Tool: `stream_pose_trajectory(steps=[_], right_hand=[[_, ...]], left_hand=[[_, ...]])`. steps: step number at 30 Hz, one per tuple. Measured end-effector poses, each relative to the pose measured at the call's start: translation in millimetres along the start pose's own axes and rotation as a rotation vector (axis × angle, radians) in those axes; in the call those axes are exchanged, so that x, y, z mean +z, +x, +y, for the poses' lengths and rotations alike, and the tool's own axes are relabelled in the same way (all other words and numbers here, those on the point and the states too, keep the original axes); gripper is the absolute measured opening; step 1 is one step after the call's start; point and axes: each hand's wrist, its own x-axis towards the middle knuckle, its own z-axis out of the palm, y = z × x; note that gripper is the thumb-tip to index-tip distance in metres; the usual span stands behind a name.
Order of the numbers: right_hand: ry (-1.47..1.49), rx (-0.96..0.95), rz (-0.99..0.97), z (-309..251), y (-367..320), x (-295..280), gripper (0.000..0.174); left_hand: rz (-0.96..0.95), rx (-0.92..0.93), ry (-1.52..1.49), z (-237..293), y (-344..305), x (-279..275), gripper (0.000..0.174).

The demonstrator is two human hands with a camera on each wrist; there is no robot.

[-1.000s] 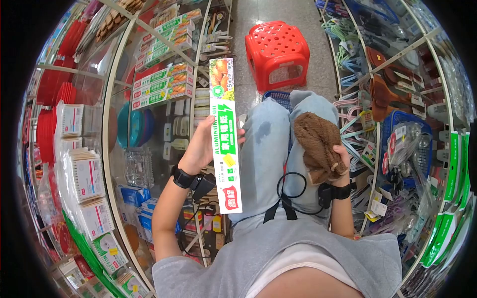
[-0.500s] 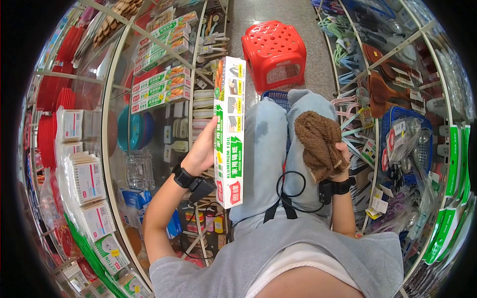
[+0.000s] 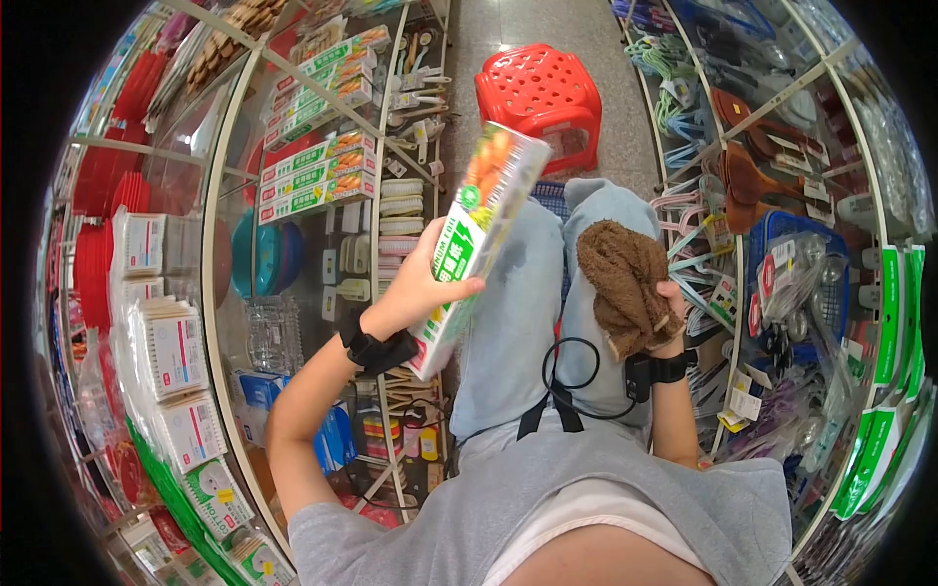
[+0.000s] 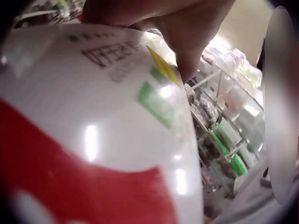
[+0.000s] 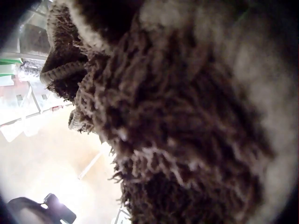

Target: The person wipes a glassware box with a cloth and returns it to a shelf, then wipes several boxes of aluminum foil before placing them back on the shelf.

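Note:
My left hand (image 3: 418, 288) grips a long aluminum foil box (image 3: 472, 230) around its lower half, the thumb lying across the printed face. The box tilts, its far end leaning right toward the stool. Up close in the left wrist view, the white box (image 4: 117, 135) fills most of the picture, with red and green print and a yellow sticker. My right hand (image 3: 670, 317) holds a bunched brown fluffy cloth (image 3: 625, 278) over the right thigh. That cloth (image 5: 177, 121) covers much of the right wrist view and hides the fingers there.
A red plastic stool (image 3: 540, 93) stands ahead in the aisle, with a blue basket (image 3: 553, 198) partly hidden behind the knees. Shelves line both sides. More foil boxes (image 3: 318, 176) are stacked at left; wooden spatulas (image 3: 747, 186) hang at right. A black cable (image 3: 576, 363) loops over the lap.
The foil box has turned in my left hand from nearly upright to slanting right, first showing its side panel, now its front again. The right hand and brown cloth stay almost still.

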Motion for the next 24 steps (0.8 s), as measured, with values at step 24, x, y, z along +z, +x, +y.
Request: stream_pose_trajectory(steps=[24], right_hand=[[-0.006,0.001,0.053,-0.5,0.1,-9.5,0.066]], left_hand=[[0.028,0.505,1.067,23.8,11.8,-33.2,0.08]])
